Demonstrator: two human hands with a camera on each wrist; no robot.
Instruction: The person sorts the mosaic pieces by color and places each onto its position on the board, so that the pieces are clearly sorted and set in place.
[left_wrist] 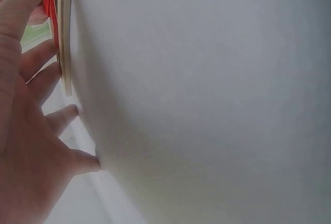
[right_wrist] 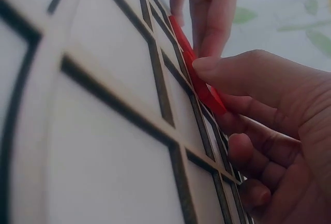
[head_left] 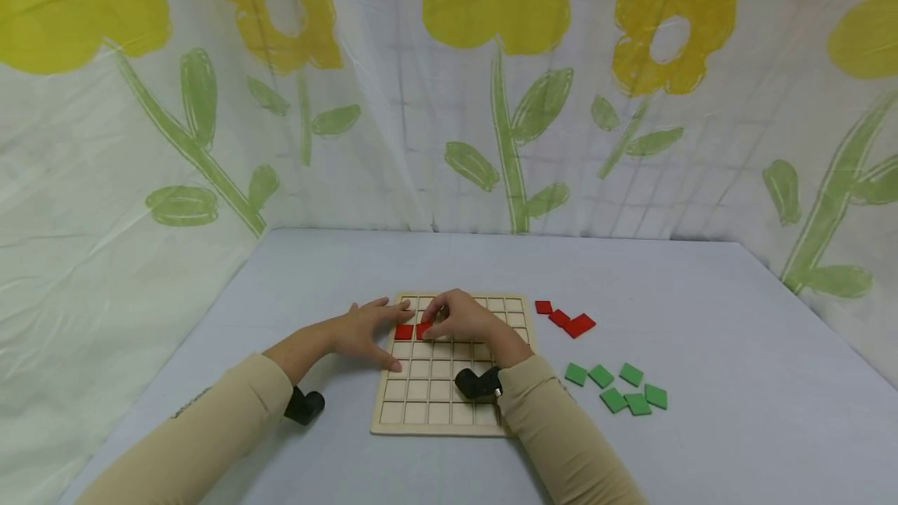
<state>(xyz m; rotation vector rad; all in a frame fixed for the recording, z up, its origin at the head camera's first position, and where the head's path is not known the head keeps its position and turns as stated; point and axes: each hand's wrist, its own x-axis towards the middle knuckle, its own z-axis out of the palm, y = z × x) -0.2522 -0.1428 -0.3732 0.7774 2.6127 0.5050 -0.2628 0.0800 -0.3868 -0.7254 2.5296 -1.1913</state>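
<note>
Tan sleeves [head_left: 554,427] are closest to us, with a wooden board [head_left: 435,433] past them.
Our right hand [head_left: 463,318] pinches a red tile [head_left: 424,331] low over the board; our left hand [head_left: 358,333] is spread wide at the side. Another red square [head_left: 403,332] lies between our hands. We think it's best to hold the board still with the left hand, line the tile up straight, then press it down flat.

Pale tabletop [head_left: 737,333] under a wooden grid board [head_left: 440,390], loose red tiles [head_left: 580,325] and six green tiles [head_left: 613,400].
</note>
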